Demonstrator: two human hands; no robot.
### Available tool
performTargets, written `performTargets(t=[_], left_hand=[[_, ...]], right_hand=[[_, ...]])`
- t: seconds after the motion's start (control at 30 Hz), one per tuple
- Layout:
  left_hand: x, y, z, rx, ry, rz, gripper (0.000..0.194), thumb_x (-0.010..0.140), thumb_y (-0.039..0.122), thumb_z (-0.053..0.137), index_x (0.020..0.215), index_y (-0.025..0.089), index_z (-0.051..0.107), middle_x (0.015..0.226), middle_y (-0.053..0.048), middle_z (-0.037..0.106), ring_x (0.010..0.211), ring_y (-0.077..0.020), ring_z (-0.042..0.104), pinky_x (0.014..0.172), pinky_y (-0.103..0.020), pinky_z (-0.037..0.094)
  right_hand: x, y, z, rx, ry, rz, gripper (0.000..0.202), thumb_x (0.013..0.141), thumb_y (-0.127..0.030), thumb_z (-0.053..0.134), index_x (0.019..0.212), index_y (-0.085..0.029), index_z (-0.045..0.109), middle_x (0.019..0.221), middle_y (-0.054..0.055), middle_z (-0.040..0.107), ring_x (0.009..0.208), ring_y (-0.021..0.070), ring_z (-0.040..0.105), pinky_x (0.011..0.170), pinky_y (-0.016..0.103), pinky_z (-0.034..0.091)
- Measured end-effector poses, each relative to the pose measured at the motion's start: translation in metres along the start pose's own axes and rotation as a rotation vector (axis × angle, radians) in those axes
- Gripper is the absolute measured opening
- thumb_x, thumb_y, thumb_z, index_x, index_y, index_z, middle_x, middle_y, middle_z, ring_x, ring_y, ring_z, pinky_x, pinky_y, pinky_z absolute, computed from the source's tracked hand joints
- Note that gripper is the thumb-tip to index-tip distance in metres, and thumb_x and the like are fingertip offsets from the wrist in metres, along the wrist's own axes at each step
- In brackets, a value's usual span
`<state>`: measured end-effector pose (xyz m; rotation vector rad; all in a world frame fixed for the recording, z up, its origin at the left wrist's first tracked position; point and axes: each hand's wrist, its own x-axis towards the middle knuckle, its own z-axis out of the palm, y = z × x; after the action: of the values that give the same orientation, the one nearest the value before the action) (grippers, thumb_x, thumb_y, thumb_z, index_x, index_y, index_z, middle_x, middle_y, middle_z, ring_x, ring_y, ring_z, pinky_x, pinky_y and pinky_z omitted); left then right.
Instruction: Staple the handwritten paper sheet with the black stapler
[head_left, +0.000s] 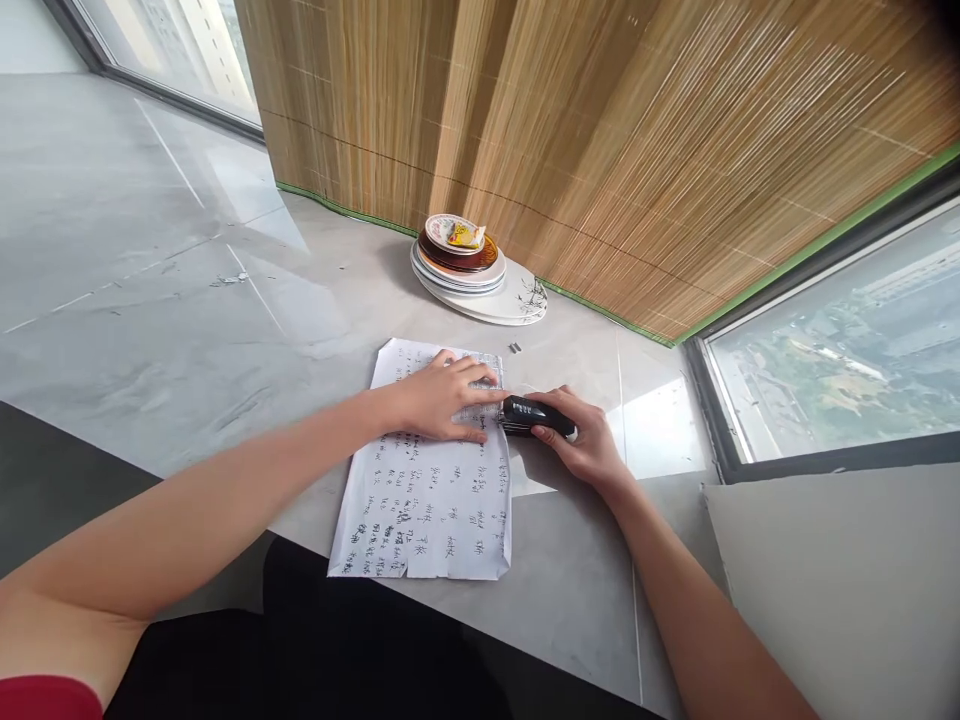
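Note:
White sheets of paper with handwriting lie on the grey tiled ledge in front of me, the lower edge at the ledge's front. My left hand rests flat on the upper part of the paper, fingers spread toward its right edge. A black stapler sits at that right edge, its jaw end meeting the paper. My right hand is wrapped round the stapler's back end from the right. Whether the jaws are pressed together on the paper is too small to tell. The left index fingertip is close to the stapler's front.
Small metallic pieces, perhaps staples, lie just beyond the paper. Farther back stands a stack of plates with a yellow packet on top. A bamboo blind hangs behind it. Window frames border the ledge on the right and far left.

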<state>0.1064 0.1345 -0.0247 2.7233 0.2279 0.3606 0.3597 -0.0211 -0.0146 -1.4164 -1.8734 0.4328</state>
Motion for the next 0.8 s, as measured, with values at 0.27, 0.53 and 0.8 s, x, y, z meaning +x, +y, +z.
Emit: performTargets(t=[0.27, 0.53, 0.8], left_hand=[[-0.002, 0.002, 0.011, -0.059, 0.008, -0.039, 0.077, 0.095, 0.067, 0.068, 0.16, 0.028, 0.052, 0.168, -0.012, 0.048, 0.161, -0.0375, 0.033, 0.133, -0.059, 0.008], [-0.003, 0.003, 0.011, -0.029, -0.058, -0.057, 0.092, 0.097, 0.075, 0.057, 0.171, 0.024, 0.035, 0.18, -0.011, 0.027, 0.169, -0.0369, 0.015, 0.135, -0.056, 0.002], [-0.001, 0.003, 0.013, 0.0, -0.079, -0.077, 0.101, 0.092, 0.08, 0.057, 0.173, 0.024, 0.031, 0.181, -0.01, 0.023, 0.169, -0.0373, 0.011, 0.135, -0.058, -0.005]], right_hand=[[0.005, -0.029, 0.03, 0.005, 0.032, -0.107, 0.051, 0.103, -0.02, 0.061, 0.15, -0.038, 0.064, 0.124, 0.006, 0.075, 0.107, 0.0279, 0.066, 0.094, 0.051, 0.056], [0.005, -0.035, 0.035, -0.07, 0.057, -0.117, 0.051, 0.103, -0.017, 0.057, 0.147, -0.041, 0.067, 0.122, 0.006, 0.075, 0.103, 0.0277, 0.066, 0.092, 0.051, 0.056], [0.002, -0.047, 0.04, -0.152, 0.053, -0.096, 0.055, 0.103, -0.016, 0.056, 0.149, -0.044, 0.066, 0.117, 0.005, 0.075, 0.098, 0.0285, 0.064, 0.087, 0.052, 0.054]])
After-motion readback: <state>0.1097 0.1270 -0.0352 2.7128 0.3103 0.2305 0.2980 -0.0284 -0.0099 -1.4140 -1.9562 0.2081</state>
